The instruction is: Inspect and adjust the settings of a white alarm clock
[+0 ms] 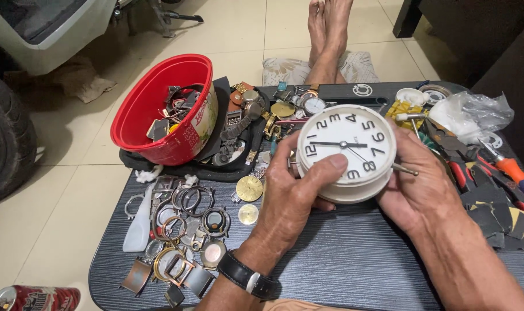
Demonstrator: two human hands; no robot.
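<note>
Nearest the person: dark woodgrain table [354,265], bare in front of them. Left hand [291,196] and right hand [415,187] are both clamped on a round white clock [347,151] — one each side, held off the table, dial tilted up toward the wearer. Left thumb lies across the dial's lower rim. Right fingers wrap the case edge at 3 o'clock; a thin metal tool [405,169] sticks out between them, tip pointing away from the clock. Can't tell how firmly it's pinched.

My read: inspection or setup stage, clock being turned and steadied, case not opened. Next move would likely need the left hand to hold the case rigid while the right brings that tool tip to a seam or the back — back isn't visible, so I can't say where.

At 9 o'clock of the hands: scatter of watch cases and bezels [184,230], two gold dials [249,188]. At 3 o'clock: pliers with red handles [461,167], orange-handled screwdriver [518,173].

Further out, 10 o'clock: red plastic tub [138,112] full of watch parts. At 12 o'clock: loose watches [296,106], then bare feet [329,23] on the tiled floor [239,34].
</note>
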